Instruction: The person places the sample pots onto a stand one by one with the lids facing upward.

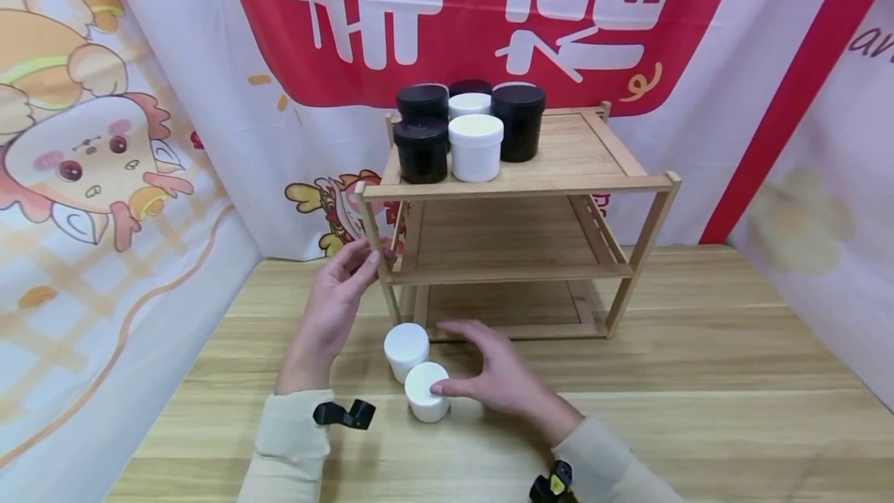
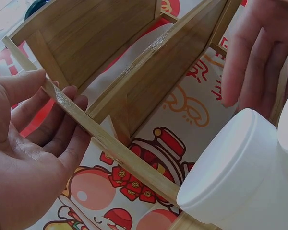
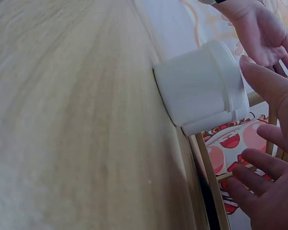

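Observation:
My left hand holds the left front post of a three-tier wooden shelf, with the thumb on one side and the fingers behind it. Two white lidded jars stand upright on the table, close together before the shelf's left front corner. The nearer white jar has my right thumb at its lid's edge. Beyond it is the farther white jar. Spread wide, my right hand is just right of both jars, its fingers reaching forward, loosely extended and not wrapped around either one.
On the shelf's top tier stand white jars and several black jars, grouped toward the left. Below are the middle tier and the bottom tier. Printed cloth walls in the wooden table.

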Action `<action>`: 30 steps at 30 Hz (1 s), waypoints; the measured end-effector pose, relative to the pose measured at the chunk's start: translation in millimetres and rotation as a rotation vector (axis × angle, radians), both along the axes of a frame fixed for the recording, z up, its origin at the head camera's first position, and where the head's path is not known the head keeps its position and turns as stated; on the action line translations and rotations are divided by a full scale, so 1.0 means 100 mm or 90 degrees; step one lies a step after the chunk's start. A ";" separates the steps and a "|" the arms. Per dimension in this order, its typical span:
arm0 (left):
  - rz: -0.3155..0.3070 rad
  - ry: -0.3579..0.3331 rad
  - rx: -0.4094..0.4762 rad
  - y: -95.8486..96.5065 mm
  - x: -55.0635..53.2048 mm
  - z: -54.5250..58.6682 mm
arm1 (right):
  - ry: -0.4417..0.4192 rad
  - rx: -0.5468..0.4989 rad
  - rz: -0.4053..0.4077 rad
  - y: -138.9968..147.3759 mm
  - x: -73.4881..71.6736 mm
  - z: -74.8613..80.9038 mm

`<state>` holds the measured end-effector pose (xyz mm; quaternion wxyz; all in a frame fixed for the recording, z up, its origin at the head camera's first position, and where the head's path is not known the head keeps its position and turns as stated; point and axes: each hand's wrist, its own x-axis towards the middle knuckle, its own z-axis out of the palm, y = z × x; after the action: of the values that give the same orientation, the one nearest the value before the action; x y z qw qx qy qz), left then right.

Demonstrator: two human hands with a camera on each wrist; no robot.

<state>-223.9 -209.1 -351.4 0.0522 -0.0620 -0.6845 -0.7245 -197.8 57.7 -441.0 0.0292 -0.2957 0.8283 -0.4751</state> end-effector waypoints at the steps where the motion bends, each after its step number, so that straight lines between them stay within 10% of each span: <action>1: 0.000 -0.001 0.001 0.00 0.00 0.00 | -0.008 0.000 0.002 -0.01 0.01 0.00; 30: -0.002 0.004 0.001 0.01 0.00 0.01 | -0.132 -0.053 0.087 -0.08 0.10 -0.07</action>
<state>-224.1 -208.5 -350.9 0.0531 -0.0654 -0.6835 -0.7250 -187.4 49.7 -447.7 0.1345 -0.3017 0.7781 -0.5343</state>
